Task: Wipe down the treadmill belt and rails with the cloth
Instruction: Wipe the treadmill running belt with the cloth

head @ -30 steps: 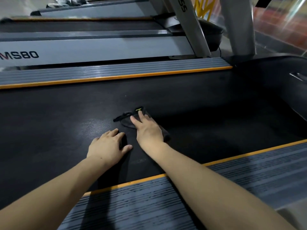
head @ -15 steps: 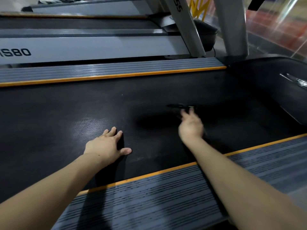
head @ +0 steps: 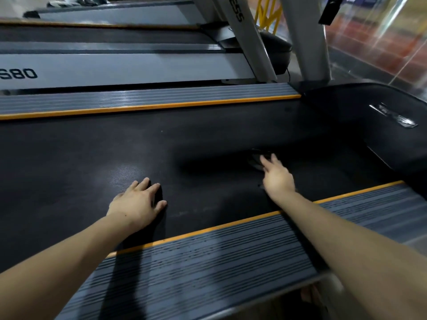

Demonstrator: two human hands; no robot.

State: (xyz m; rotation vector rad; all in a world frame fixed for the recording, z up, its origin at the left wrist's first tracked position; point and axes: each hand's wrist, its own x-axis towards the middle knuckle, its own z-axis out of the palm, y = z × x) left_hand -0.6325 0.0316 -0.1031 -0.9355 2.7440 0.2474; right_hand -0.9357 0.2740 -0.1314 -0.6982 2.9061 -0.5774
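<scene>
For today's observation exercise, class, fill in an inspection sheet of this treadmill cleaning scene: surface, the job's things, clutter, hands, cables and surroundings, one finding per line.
Surface: black treadmill belt, with a paler textured patch beyond the left hand.
Job's things: dark cloth on the belt, mostly hidden under the right hand; grey ribbed near rail and far rail, both edged in orange.
Clutter: nothing seen.
Hands: left hand flat on the belt, fingers straight; right hand presses the cloth with straight fingers.
Cables: thin dark cable beside the next machine's base.
Surroundings: neighbouring treadmill; grey uprights.
</scene>
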